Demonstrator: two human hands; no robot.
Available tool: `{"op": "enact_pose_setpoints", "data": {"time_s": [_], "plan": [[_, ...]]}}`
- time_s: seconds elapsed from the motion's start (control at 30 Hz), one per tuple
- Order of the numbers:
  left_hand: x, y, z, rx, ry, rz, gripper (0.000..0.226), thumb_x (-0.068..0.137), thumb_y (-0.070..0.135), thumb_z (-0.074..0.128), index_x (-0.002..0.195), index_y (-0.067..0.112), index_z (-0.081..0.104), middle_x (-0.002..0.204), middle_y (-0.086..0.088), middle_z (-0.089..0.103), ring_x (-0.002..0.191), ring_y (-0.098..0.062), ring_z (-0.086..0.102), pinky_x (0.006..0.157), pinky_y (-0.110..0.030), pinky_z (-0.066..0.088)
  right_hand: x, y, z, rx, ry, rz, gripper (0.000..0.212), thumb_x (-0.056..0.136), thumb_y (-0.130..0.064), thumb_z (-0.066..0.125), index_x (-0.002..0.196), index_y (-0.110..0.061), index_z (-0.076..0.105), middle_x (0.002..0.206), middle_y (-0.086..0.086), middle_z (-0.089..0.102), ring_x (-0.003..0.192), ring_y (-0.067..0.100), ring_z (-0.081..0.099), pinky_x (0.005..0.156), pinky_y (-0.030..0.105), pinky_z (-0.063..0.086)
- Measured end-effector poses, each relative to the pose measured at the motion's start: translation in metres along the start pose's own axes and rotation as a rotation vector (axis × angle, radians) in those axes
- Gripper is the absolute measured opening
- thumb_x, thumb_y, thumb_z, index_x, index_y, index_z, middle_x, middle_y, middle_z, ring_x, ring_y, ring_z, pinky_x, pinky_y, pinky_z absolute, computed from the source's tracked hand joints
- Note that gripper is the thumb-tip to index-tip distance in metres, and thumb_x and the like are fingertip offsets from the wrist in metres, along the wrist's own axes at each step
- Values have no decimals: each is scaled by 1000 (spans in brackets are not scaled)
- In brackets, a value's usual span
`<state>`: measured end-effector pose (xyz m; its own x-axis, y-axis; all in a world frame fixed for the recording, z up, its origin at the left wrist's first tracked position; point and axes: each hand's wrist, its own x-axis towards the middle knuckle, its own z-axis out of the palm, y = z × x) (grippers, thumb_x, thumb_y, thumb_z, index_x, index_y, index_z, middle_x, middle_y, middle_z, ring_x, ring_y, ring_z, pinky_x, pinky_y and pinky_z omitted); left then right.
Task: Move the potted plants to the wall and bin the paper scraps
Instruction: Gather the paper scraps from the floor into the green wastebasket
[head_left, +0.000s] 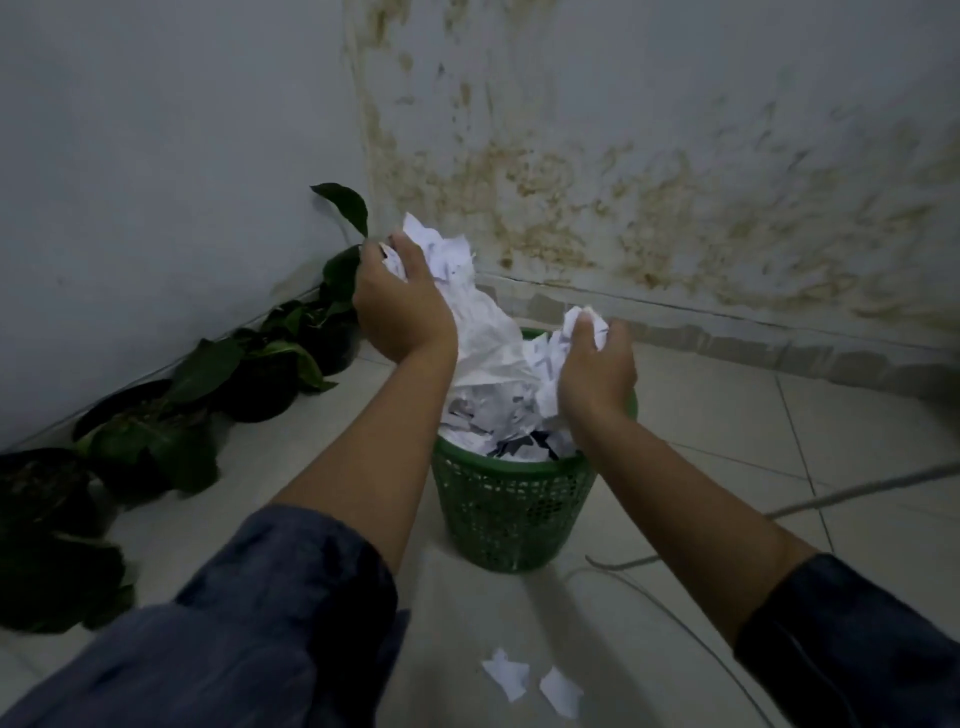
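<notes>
From the head view, both hands hover over a green mesh bin (511, 499) standing on the tiled floor (727, 415) near the corner. The left hand (402, 306) has its grip clenched on a crumpled wad of paper (441, 249), and the right hand (597, 371) grasps a smaller wad (584, 325) (the bin already brims with paper). Two scraps (530, 680) lie on the floor in front of the bin. Potted plants (156, 415) line the left wall (130, 156).
</notes>
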<state>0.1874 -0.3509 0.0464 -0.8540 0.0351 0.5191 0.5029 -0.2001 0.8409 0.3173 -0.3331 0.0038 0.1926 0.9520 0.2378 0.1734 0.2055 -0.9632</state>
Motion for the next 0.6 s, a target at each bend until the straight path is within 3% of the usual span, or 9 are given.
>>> {"op": "enact_pose_setpoints", "data": {"time_s": [0.07, 0.13, 0.23, 0.3, 0.4, 0.47, 0.53, 0.6], "plan": [[-10, -8, 9, -21, -42, -52, 27, 94, 22, 51, 81, 0, 59, 83, -15, 66, 72, -20, 58, 55, -14, 28, 5, 13, 1, -78, -92, 17, 33, 100, -35, 37, 118, -8, 45, 109, 6, 52, 87, 19, 46, 66, 21, 29], [-25, -20, 13, 34, -226, -91, 27, 95, 26, 50, 88, 2, 60, 94, -15, 64, 85, -26, 60, 64, -20, 35, 11, 22, 3, -112, -205, 67, 36, 98, -35, 40, 120, -6, 44, 121, 14, 52, 96, 26, 50, 74, 26, 34], [-46, -37, 3, 416, -522, 78, 26, 91, 32, 49, 88, 13, 65, 105, -8, 58, 99, -26, 53, 89, -34, 33, 20, 27, 1, -350, -339, 21, 42, 94, -34, 40, 121, -4, 52, 125, 18, 55, 106, 32, 54, 82, 32, 40], [-50, -41, -7, 517, -704, 245, 31, 90, 39, 46, 91, 18, 68, 113, -2, 58, 106, -21, 52, 99, -37, 26, 23, 27, -3, -563, -464, -68, 50, 92, -35, 43, 133, -6, 46, 140, 20, 43, 122, 33, 47, 95, 37, 41], [-49, -49, -17, 759, -1146, 400, 48, 95, 44, 29, 124, 18, 57, 136, -4, 50, 125, -23, 44, 111, -45, 21, 19, 36, -8, -992, -718, -182, 71, 95, -47, 37, 151, -17, 3, 159, 11, 0, 144, 30, 15, 115, 52, 16], [-50, -53, -20, 997, -1466, 393, 51, 100, 41, 18, 142, 17, 35, 152, -4, 30, 139, -24, 25, 115, -50, 4, 13, 45, -7, -1253, -781, -254, 70, 95, -58, 25, 151, -23, -1, 159, 7, -3, 146, 28, 10, 114, 57, 0], [-50, -52, -22, 1033, -1533, 377, 50, 101, 38, 15, 142, 19, 34, 153, -3, 28, 141, -23, 22, 114, -52, -4, 12, 48, -4, -1286, -792, -247, 70, 94, -61, 23, 151, -26, 3, 159, 8, -1, 145, 31, 9, 113, 57, -2], [-47, -47, -27, 912, -1377, 372, 47, 100, 40, 22, 127, 19, 54, 142, -4, 45, 132, -22, 36, 113, -51, -2, 14, 44, -4, -1212, -775, -215, 68, 93, -59, 28, 150, -28, 7, 158, 13, 5, 145, 33, 11, 114, 54, 3]]}}
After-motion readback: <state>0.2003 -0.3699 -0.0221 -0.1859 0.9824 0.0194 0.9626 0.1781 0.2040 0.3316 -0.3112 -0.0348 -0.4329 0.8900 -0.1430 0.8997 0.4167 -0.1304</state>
